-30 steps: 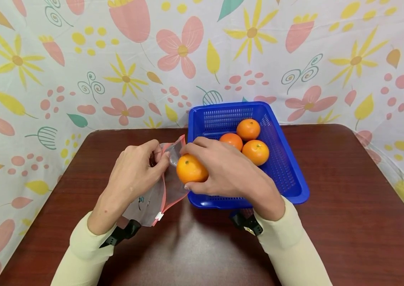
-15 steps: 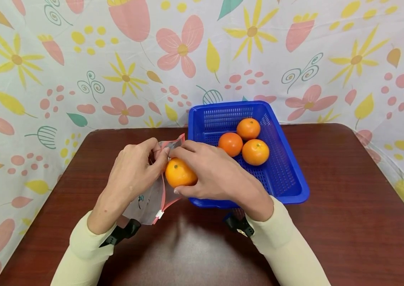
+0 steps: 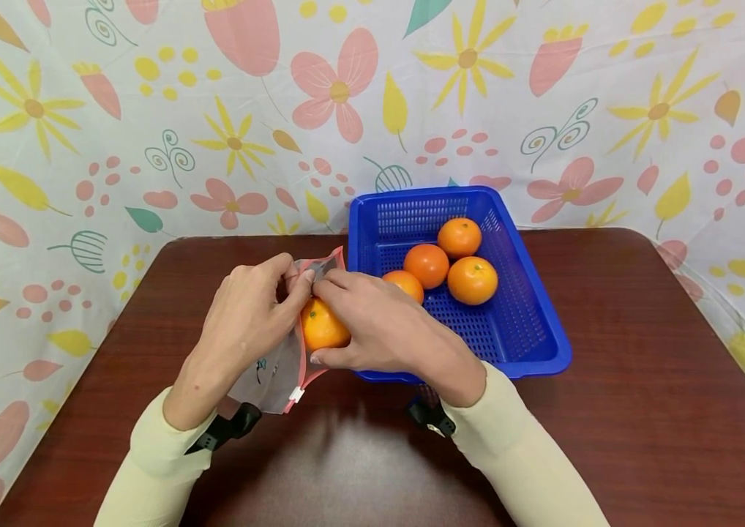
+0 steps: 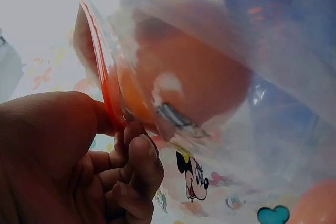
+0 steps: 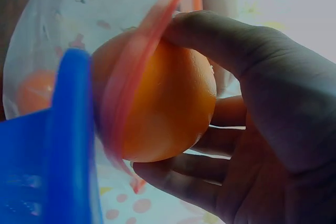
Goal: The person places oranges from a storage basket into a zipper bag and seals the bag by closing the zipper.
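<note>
My left hand (image 3: 244, 322) pinches the red-edged rim of a clear plastic slider zip bag (image 3: 274, 373), thumb against fingers. In my right hand (image 3: 388, 322) is an orange (image 3: 323, 326), gripped between thumb and fingers at the bag's mouth. The right wrist view has the red zip edge crossing in front of this orange (image 5: 163, 103), so part of it is within the bag. Through the clear film of the bag, another orange (image 5: 37, 92) shows lower down. A white slider (image 3: 296, 394) sits at the near end of the zip. Cartoon prints mark the bag (image 4: 194, 177).
Right behind my right hand stands a blue perforated basket (image 3: 537, 315) with several oranges (image 3: 473, 280) in it. Its near-left rim lies close to the bag's mouth. The brown wooden table (image 3: 642, 380) ends at a floral cloth backdrop (image 3: 372, 95).
My right hand has moved left with the orange, from beside the basket's edge into the bag's mouth. The left hand stays on the rim. More oranges in the basket are now uncovered.
</note>
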Demonstrator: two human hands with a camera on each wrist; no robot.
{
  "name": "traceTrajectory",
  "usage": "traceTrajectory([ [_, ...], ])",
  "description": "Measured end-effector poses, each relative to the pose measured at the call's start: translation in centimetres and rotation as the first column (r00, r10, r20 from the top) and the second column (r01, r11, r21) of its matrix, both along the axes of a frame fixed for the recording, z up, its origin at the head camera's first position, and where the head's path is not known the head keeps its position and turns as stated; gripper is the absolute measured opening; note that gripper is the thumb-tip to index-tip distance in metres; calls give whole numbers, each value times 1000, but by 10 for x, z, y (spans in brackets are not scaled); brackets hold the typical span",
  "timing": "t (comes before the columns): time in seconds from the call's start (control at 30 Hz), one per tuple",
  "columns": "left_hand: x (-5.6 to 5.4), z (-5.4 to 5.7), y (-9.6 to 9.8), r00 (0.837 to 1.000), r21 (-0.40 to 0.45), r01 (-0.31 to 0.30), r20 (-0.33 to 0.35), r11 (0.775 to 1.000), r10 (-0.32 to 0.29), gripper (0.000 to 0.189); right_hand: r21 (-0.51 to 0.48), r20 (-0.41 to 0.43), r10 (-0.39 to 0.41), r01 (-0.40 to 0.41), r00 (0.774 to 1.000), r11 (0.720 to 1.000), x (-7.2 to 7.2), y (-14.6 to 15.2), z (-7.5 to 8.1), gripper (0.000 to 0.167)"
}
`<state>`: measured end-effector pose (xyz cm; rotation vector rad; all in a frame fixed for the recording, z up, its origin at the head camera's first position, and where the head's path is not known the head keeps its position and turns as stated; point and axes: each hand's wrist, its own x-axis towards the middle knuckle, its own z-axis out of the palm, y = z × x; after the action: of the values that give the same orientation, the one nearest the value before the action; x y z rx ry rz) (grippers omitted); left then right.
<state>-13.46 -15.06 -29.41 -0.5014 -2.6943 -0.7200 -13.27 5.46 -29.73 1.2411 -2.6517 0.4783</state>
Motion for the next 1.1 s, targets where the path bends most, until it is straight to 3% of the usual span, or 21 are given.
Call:
traceTrajectory([
  [0.73, 0, 1, -1, 1000, -4, 4, -14, 1000, -4, 32, -25, 7, 14, -14, 1000, 1000, -3, -11, -13, 61],
  [0.9, 1, 0, -1, 1000, -7, 13, -21, 1000, -13, 31, 19, 13, 4, -4, 1000, 1000, -3, -11, -14, 63],
  [1.1, 1, 0, 0, 999, -14, 26, -26, 1000, -26, 30, 74, 22, -13, 12, 1000, 997, -5, -11, -14, 52],
])
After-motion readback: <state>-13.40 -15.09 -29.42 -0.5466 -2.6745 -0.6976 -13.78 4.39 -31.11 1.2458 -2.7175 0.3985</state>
